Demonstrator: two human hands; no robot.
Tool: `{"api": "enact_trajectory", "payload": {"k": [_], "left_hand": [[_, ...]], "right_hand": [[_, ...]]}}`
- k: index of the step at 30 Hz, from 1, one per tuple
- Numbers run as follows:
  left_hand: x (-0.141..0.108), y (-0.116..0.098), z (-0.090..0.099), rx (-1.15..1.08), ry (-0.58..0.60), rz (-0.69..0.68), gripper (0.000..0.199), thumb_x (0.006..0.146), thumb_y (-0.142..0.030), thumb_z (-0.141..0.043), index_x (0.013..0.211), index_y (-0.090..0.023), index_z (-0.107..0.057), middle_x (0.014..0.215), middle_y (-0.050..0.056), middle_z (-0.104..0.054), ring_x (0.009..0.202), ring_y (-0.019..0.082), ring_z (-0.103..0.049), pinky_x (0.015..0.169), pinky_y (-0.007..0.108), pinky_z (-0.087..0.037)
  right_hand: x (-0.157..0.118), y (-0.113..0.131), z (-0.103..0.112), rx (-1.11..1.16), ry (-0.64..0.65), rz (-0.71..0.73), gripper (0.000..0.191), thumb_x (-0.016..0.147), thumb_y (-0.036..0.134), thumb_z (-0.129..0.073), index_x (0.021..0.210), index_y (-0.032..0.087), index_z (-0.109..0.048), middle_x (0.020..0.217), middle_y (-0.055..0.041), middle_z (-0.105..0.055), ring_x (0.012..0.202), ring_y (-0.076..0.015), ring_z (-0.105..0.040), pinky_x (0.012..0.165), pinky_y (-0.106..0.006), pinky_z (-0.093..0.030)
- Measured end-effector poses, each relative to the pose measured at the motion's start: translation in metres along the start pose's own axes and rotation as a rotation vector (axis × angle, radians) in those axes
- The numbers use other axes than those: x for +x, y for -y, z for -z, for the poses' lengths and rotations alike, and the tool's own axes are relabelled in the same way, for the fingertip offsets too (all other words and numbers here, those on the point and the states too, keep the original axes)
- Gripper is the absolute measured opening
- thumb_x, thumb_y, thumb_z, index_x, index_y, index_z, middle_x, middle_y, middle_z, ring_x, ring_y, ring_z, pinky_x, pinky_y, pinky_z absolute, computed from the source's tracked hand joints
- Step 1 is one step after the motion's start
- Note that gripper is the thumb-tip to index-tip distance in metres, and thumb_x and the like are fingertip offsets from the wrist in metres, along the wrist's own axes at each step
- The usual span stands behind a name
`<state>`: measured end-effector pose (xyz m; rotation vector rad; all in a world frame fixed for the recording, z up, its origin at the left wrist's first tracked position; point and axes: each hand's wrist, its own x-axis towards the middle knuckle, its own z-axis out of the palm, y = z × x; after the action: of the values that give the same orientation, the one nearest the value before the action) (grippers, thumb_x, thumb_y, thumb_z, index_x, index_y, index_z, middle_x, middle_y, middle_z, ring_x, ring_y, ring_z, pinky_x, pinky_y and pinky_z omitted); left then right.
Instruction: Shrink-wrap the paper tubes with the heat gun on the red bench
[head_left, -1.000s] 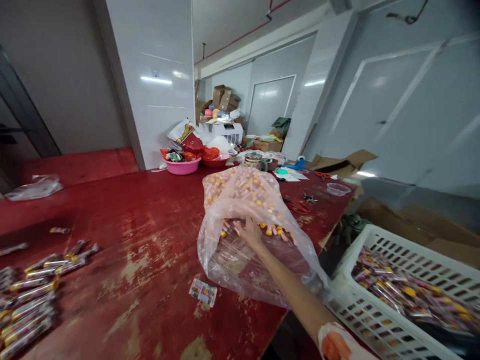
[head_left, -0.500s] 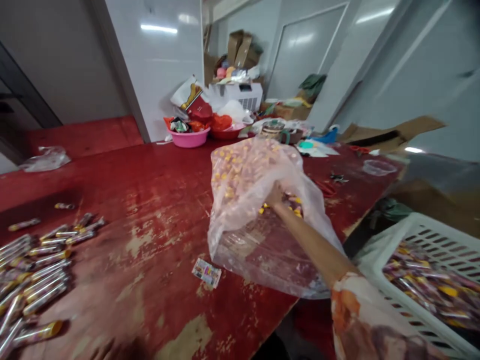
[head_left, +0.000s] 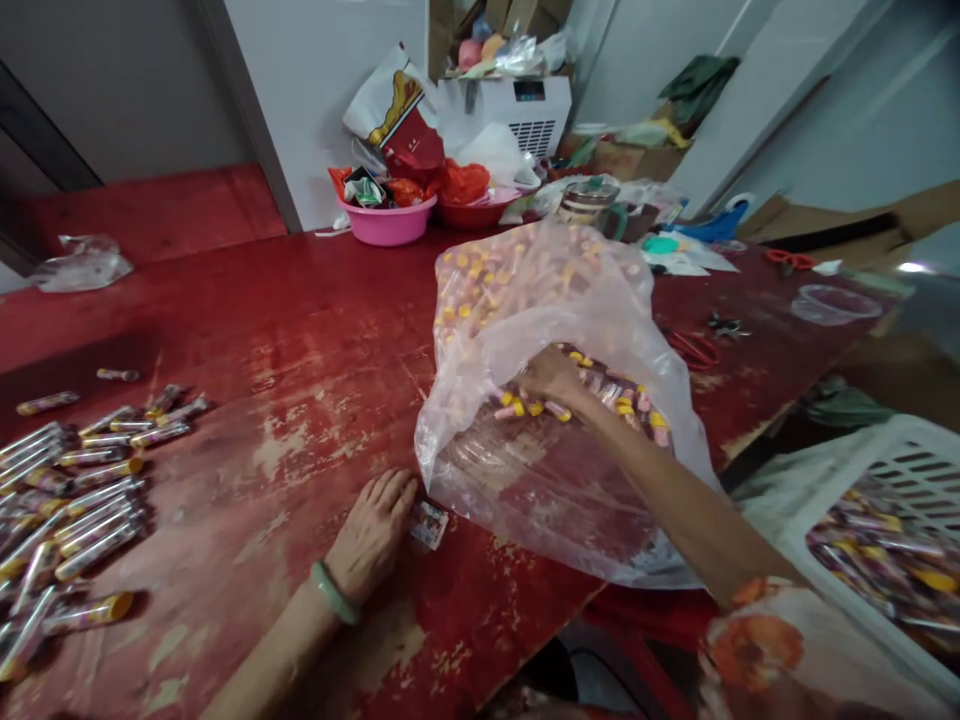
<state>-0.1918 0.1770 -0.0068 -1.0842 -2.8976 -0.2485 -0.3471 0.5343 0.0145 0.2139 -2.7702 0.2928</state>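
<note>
A clear plastic bag [head_left: 465,345] lies on the red table with its mouth towards me, holding many small pink pieces with yellow ends [head_left: 517,408]. My right hand [head_left: 553,376] reaches inside the bag among these pieces. Its fingers are hidden, so its grip does not show. My left hand [head_left: 379,520], with a pale green bangle [head_left: 334,595] at the wrist, rests flat on the table, fingers stretched out. Its fingertips are beside a small printed card [head_left: 429,526], close to the bag's near left corner.
Several shiny wrapped tubes [head_left: 97,530] lie at the left. A white basket [head_left: 832,480] of similar tubes stands at the lower right. Red-handled scissors [head_left: 694,348] lie right of the bag. A pink basin [head_left: 390,222], a glass jar [head_left: 589,200] and a clear lid [head_left: 836,304] sit farther back.
My left hand has come in from the bottom edge to the card. My right hand stays in the bag, where more pieces now show near its mouth. The view has tilted down.
</note>
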Motion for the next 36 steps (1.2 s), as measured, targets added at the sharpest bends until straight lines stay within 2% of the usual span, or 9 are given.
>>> {"api": "enact_trajectory", "payload": {"k": [3, 7, 12, 16, 21, 25, 28, 33, 36], "left_hand": [[0.017, -0.004, 0.002, -0.007, 0.15, 0.022, 0.037, 0.097, -0.024, -0.043, 0.131, -0.01, -0.054, 0.131, 0.015, -0.056, 0.119, 0.031, -0.051, 0.101, 0.048, -0.046], [0.016, -0.01, 0.014, -0.06, 0.242, 0.145, 0.034, 0.097, -0.025, -0.044, 0.129, -0.015, -0.054, 0.122, 0.011, -0.058, 0.11, 0.029, -0.052, 0.098, 0.046, -0.044], [0.025, -0.017, 0.025, -0.093, 0.312, 0.281, 0.03, 0.092, -0.019, -0.054, 0.121, -0.017, -0.057, 0.119, 0.011, -0.055, 0.11, 0.028, -0.05, 0.096, 0.042, -0.043], [0.027, -0.021, 0.027, -0.079, 0.325, 0.275, 0.022, 0.089, -0.013, -0.049, 0.106, -0.014, -0.062, 0.119, 0.013, -0.056, 0.11, 0.031, -0.05, 0.095, 0.044, -0.043], [0.019, -0.031, 0.026, -0.092, 0.305, 0.281, 0.04, 0.087, -0.004, -0.036, 0.122, -0.011, -0.056, 0.123, 0.015, -0.056, 0.115, 0.032, -0.049, 0.101, 0.047, -0.038], [0.012, -0.033, 0.021, -0.151, 0.287, 0.338, 0.05, 0.085, -0.004, -0.042, 0.135, -0.01, -0.044, 0.127, 0.016, -0.057, 0.118, 0.028, -0.052, 0.103, 0.042, -0.038], [0.007, -0.033, 0.016, -0.19, 0.248, 0.362, 0.049, 0.085, -0.006, -0.046, 0.134, -0.012, -0.045, 0.128, 0.014, -0.058, 0.119, 0.026, -0.052, 0.104, 0.039, -0.038], [-0.002, -0.035, 0.011, -0.204, 0.162, 0.384, 0.021, 0.089, -0.013, -0.049, 0.105, -0.014, -0.063, 0.111, 0.013, -0.063, 0.106, 0.028, -0.057, 0.093, 0.039, -0.044], [-0.007, -0.036, 0.01, -0.216, 0.112, 0.384, 0.02, 0.089, -0.011, -0.048, 0.098, -0.016, -0.065, 0.108, 0.011, -0.063, 0.101, 0.027, -0.058, 0.089, 0.038, -0.045]], "right_hand": [[-0.031, 0.017, -0.001, -0.057, 0.061, 0.104, 0.038, 0.078, 0.039, -0.076, 0.108, 0.016, -0.071, 0.124, -0.0146, -0.057, 0.115, -0.0354, -0.049, 0.095, -0.05, -0.042], [-0.066, 0.033, 0.002, -0.113, 0.0, 0.142, 0.054, 0.077, 0.036, -0.075, 0.126, 0.017, -0.063, 0.145, -0.0196, -0.039, 0.124, -0.0469, -0.035, 0.098, -0.066, -0.03], [-0.087, 0.04, 0.013, -0.092, -0.168, 0.15, 0.046, 0.088, 0.034, -0.062, 0.124, 0.007, -0.06, 0.144, -0.0247, -0.038, 0.122, -0.042, -0.039, 0.1, -0.059, -0.033], [-0.108, 0.06, 0.028, -0.006, -0.296, 0.178, 0.036, 0.092, 0.032, -0.055, 0.119, 0.009, -0.061, 0.14, -0.0214, -0.042, 0.126, -0.0386, -0.038, 0.104, -0.057, -0.031], [-0.144, 0.106, 0.045, 0.212, -0.373, 0.252, 0.024, 0.092, 0.021, -0.053, 0.114, 0.013, -0.059, 0.128, -0.0169, -0.054, 0.123, -0.0329, -0.046, 0.105, -0.054, -0.032], [-0.163, 0.149, 0.043, 0.578, -0.186, 0.298, 0.012, 0.091, 0.018, -0.056, 0.103, 0.017, -0.059, 0.11, -0.0092, -0.061, 0.108, -0.0224, -0.055, 0.1, -0.039, -0.039], [-0.166, 0.172, 0.033, 0.621, -0.014, 0.281, 0.016, 0.088, 0.011, -0.055, 0.101, 0.016, -0.061, 0.104, -0.0063, -0.063, 0.098, -0.0186, -0.059, 0.088, -0.029, -0.047], [-0.159, 0.188, 0.013, 0.513, 0.201, 0.214, 0.025, 0.077, 0.003, -0.057, 0.1, 0.011, -0.064, 0.099, -0.0099, -0.063, 0.095, -0.0272, -0.06, 0.085, -0.038, -0.047], [-0.159, 0.194, 0.005, 0.441, 0.275, 0.188, 0.022, 0.073, 0.001, -0.055, 0.09, 0.011, -0.065, 0.096, -0.0111, -0.061, 0.087, -0.0285, -0.06, 0.075, -0.038, -0.047]]}}
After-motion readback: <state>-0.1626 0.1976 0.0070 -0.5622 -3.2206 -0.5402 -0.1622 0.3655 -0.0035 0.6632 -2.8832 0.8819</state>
